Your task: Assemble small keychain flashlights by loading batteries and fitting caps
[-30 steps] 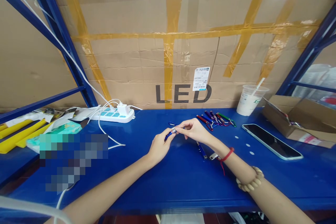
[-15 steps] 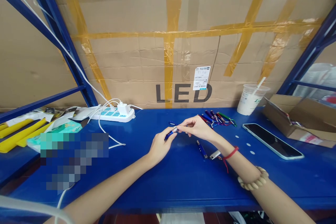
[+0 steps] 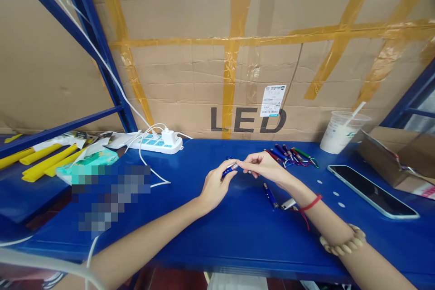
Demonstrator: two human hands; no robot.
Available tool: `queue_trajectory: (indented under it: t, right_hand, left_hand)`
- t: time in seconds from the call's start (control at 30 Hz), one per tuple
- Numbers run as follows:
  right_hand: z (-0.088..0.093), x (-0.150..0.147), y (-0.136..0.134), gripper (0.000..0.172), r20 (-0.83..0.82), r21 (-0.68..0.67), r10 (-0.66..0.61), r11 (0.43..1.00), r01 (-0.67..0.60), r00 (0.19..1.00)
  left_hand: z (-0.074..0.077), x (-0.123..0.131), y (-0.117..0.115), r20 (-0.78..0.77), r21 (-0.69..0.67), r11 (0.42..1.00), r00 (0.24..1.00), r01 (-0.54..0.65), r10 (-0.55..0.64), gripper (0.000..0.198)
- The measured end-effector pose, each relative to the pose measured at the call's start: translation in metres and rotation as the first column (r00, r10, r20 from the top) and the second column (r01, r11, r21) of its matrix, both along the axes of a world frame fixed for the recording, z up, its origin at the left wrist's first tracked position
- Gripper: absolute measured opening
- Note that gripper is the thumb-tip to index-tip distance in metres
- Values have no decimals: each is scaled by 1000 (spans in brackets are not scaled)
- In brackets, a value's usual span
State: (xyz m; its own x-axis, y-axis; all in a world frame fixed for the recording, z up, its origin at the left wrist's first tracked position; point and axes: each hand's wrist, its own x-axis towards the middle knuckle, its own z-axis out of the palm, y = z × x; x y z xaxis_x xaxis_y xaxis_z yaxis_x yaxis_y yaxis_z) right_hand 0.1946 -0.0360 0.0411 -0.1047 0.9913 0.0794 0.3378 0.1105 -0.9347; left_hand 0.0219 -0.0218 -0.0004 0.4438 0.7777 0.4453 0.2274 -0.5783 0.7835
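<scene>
My left hand (image 3: pixel 217 183) is wrapped round a small blue keychain penlight (image 3: pixel 229 171), whose silver end points up and to the right. At that silver end the fingertips of my right hand (image 3: pixel 263 166) are pinched together; whether they also hold some tiny part is hidden. A dark blue loop (image 3: pixel 231 158) shows just behind the left fingers. Below my right hand, another blue penlight (image 3: pixel 271 195) lies on the blue table (image 3: pixel 217 231), with a small silver-white piece (image 3: pixel 288 204) beside its lower end.
Several coloured penlights (image 3: pixel 288 154) with clips lie behind my right hand. To the right are a phone (image 3: pixel 374 191), a cup with a straw (image 3: pixel 341 132) and an open cardboard box (image 3: pixel 394 163). A power strip (image 3: pixel 159 143) with white cables and yellow tubes (image 3: pixel 50 162) occupy the left.
The head view has turned slightly left, so everything sits farther right in the picture. Both hands keep almost the same pose at the penlight.
</scene>
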Motion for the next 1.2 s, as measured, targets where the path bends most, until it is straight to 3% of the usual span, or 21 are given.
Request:
queue_trajectory:
  t: [0.17,0.33,0.6,0.9,1.2]
  right_hand:
    - [-4,-3,3,36,-1,18,-12,1000,12,1000]
    - [-12,-2,8,38,54,155,-64,986,55,997]
    - [-17,11,12,23,102,381,79,918,-113,992]
    - [-15,12,10,15,138,428,127,887,-175,982]
    - [-22,11,12,21,186,445,80,882,-157,979]
  left_hand:
    - [0,0,0,-13,-20,999,999,-39,39,28]
    - [-1,0,2,-6,-83,995,998,-59,58,27]
    - [-1,0,5,118,-153,986,992,59,-41,24]
    - [-8,0,10,120,-202,962,980,182,-160,24]
    - [-4,-2,8,36,-192,967,986,168,-164,8]
